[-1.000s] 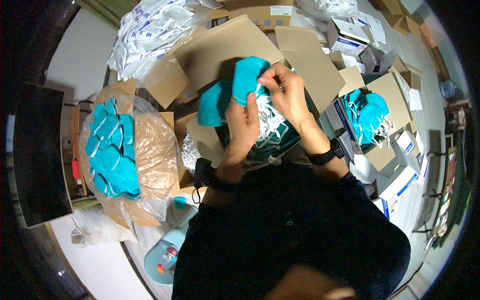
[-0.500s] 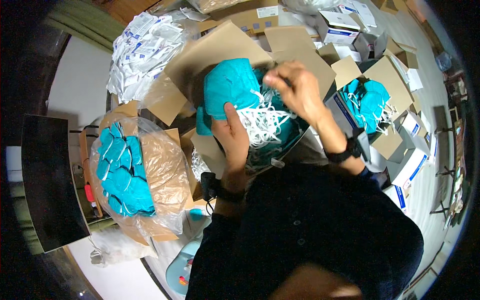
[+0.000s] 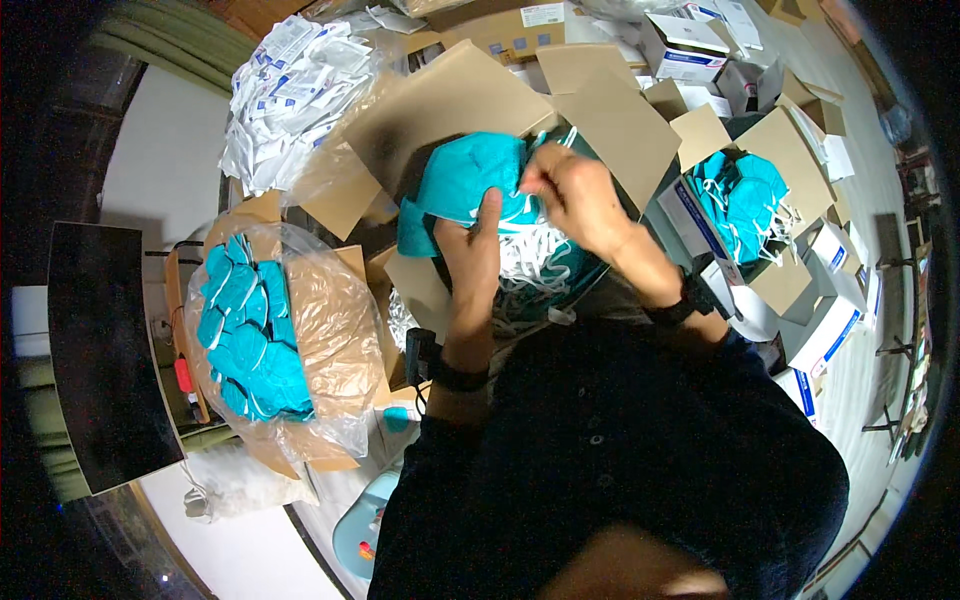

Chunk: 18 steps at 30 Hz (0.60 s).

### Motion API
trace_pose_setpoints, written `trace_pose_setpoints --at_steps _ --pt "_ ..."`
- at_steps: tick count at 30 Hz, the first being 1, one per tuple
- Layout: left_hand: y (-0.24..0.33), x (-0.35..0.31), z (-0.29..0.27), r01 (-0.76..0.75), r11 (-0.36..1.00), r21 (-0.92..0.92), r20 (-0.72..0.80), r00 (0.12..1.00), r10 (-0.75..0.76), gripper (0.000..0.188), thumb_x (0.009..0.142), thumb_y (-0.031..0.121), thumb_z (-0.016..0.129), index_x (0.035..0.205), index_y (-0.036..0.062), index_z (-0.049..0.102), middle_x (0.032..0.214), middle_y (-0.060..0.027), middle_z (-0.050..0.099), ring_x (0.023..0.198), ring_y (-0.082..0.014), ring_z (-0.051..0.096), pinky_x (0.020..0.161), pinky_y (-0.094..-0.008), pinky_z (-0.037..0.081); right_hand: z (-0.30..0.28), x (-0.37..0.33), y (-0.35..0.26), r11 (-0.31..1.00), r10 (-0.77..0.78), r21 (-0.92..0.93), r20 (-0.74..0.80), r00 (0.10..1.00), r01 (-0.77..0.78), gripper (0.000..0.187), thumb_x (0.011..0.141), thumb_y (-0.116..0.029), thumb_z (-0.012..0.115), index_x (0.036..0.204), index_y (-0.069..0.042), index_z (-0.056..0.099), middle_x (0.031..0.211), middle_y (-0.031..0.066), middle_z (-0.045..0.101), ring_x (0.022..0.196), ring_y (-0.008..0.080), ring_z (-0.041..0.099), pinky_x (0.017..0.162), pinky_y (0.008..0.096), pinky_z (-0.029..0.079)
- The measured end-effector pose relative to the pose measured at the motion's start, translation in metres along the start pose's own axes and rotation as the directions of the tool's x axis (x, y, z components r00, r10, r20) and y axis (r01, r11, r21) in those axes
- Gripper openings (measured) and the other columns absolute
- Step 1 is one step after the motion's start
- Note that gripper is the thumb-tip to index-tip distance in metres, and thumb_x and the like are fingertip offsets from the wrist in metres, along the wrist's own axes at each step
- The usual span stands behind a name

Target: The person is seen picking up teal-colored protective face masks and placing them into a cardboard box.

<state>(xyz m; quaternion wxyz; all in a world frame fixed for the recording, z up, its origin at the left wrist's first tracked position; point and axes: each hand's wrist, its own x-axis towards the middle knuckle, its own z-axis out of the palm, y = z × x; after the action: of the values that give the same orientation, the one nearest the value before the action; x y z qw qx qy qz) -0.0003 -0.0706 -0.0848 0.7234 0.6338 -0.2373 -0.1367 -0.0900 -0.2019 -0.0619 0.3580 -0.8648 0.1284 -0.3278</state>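
Observation:
Over an open cardboard box (image 3: 450, 100), my left hand (image 3: 470, 250) grips a teal face mask (image 3: 470, 175), its thumb across the front and the other fingers behind. At the mask's right edge, the fingers of my right hand (image 3: 578, 195) are pinched together, where a bit of white strap shows. Just below the held mask, a tangle of white straps (image 3: 535, 255) hangs over more teal masks in the box. Another teal mask (image 3: 415, 230) pokes out beside my left hand, partly hidden behind the held one.
A plastic-lined box (image 3: 335, 320) at the left holds several teal masks (image 3: 255, 350). More masks (image 3: 745, 200) fill a box at the right, near white cartons (image 3: 825, 310). White packets (image 3: 295, 100) are heaped at the back left. A dark monitor (image 3: 110, 355) stands far left.
My right hand has moved down and left to the mask's right edge. The held mask has tilted and shifted slightly down and to the right, with my left hand still on it.

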Motion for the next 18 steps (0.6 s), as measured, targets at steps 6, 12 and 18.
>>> trace_pose_setpoints --at_steps 6,12,18 --pt "0.022 -0.017 -0.008 -0.112 0.990 -0.087 -0.133 0.986 0.100 0.027 0.089 0.013 0.065 0.111 -0.0029 0.061 0.108 -0.0095 0.065 0.095 -0.0191 0.060 0.089 -0.0331 0.046 -0.034 0.029 0.053 0.979 0.103 -0.157 -0.160 0.982 -0.128 0.005 0.077 -0.002 0.064 0.080 -0.005 0.061 0.081 0.0153 0.064 0.076 0.0340 0.064 0.067 0.0415 0.051" --pt "0.018 -0.006 -0.008 0.104 0.929 -0.355 -0.026 0.992 -0.121 0.039 0.087 0.015 0.069 0.120 -0.0009 0.056 0.117 -0.0116 0.062 0.107 -0.0237 0.058 0.096 -0.0382 0.044 -0.028 0.030 0.026 0.963 -0.165 -0.220 -0.021 0.986 0.156 0.018 0.087 -0.018 0.067 0.097 -0.005 0.072 0.104 0.0117 0.068 0.097 0.0224 0.061 0.085 0.0347 0.048" --pt "0.027 -0.006 -0.007 0.160 0.986 -0.047 0.128 0.980 -0.153 0.043 0.086 0.017 0.070 0.122 -0.0017 0.054 0.111 -0.0126 0.063 0.099 -0.0208 0.059 0.089 -0.0349 0.046 0.001 0.016 0.013 0.959 0.006 0.274 -0.263 0.965 0.069 0.009 0.088 -0.012 0.068 0.088 -0.003 0.070 0.089 0.0012 0.066 0.082 0.0087 0.057 0.074 0.0227 0.044"
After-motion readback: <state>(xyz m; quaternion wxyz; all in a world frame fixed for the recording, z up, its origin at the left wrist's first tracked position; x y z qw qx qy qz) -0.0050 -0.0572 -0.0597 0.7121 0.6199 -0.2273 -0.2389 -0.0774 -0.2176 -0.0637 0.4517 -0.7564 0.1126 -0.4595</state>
